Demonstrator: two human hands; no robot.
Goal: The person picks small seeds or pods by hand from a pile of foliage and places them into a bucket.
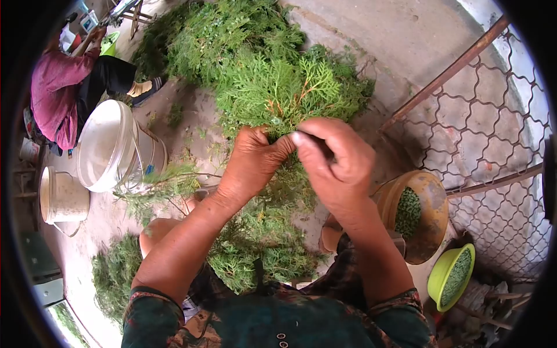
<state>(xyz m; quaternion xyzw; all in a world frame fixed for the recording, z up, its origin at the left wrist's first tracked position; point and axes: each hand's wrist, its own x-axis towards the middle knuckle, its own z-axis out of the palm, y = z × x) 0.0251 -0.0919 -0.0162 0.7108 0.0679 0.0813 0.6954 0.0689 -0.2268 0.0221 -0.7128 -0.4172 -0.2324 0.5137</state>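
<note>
My left hand (255, 158) is closed round the stem of a leafy green arborvitae branch (290, 93), whose flat sprays fan out beyond my fingers. Close against it, my right hand (339, 159) is curled, thumb and forefinger pinched together at the base of the foliage. Whatever lies between those fingertips is too small or hidden to make out. A large heap of cut branches (217, 35) lies on the ground just past my hands. More greenery (261, 246) lies below them, between my legs.
Right of my legs, a worn yellow bucket (432, 214) and a lime-green basin (438, 275) hold small green pieces. Wire mesh fencing (487, 110) stands at right. A large white bucket (104, 145) and a smaller pail (64, 194) stand left, near a seated person (61, 87).
</note>
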